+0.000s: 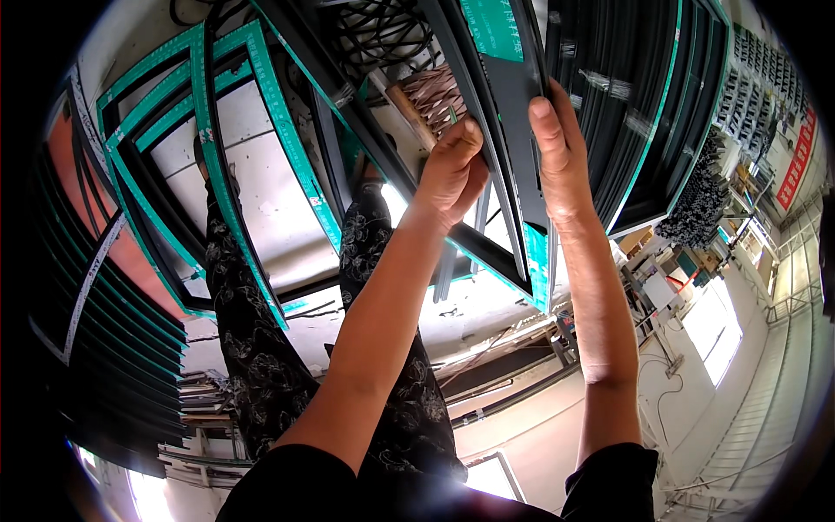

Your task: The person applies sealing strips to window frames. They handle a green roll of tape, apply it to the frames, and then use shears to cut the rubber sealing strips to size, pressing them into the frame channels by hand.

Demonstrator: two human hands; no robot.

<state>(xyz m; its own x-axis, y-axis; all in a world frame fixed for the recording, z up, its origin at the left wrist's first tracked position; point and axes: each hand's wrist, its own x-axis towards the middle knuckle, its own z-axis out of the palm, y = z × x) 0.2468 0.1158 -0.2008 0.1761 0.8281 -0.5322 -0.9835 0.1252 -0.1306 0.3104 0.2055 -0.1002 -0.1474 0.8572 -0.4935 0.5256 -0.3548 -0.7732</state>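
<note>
Black frame (515, 117) seen at one o'clock.
Left hand (450, 174) closed, anything pinched hidden; right hand (561, 161) laid along frame edge, grip unclear. Judged stiff, probably slippery where green film (493, 30) is applied; best gripped by bare bars.

The frame (515, 109) at upper centre is black and green; the trousers (265, 365) are black with pale flowers; right banner (796, 161) is red.

Some fingers of my right hand (565, 167) are hidden. The top edge cuts off the black frame (515, 100) I hold.
</note>
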